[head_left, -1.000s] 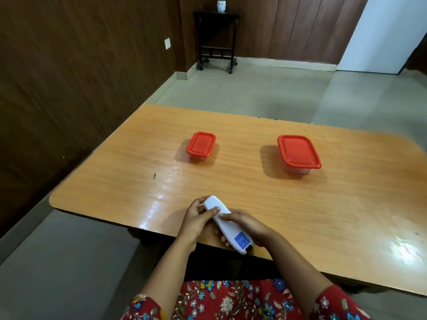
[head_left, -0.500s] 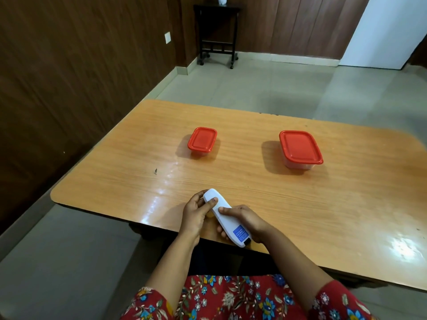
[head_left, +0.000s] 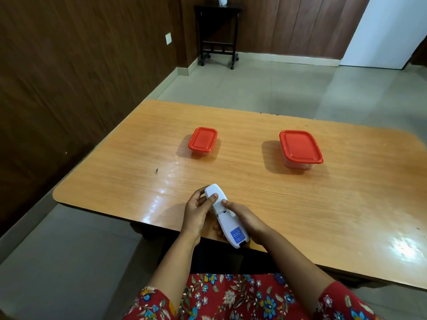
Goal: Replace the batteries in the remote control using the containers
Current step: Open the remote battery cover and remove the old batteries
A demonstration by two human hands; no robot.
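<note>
Holding: the white remote control (head_left: 225,215) is gripped back-up by both hands above the near table (head_left: 323,204) edge.
Left hand (head_left: 196,214): clasped on the far end — thumb on the battery cover.
Right hand (head_left: 246,224): wrapped round the body.
Handling: judged light, rigid, smooth — best pinched by its sides.
Containers: small red-lidded container (head_left: 202,140) and large red-lidded container (head_left: 300,148) are left shut, well apart.

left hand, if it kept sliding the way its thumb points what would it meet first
Probably nothing: the left hand on the remote points up and right, between the small container and large container, over bare table. Depth uncertain.

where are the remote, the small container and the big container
remote (head_left: 225,221): head view, middle of its white back
small container (head_left: 203,141): head view, centre of its red lid
big container (head_left: 299,146): head view, centre of its red lid
</note>
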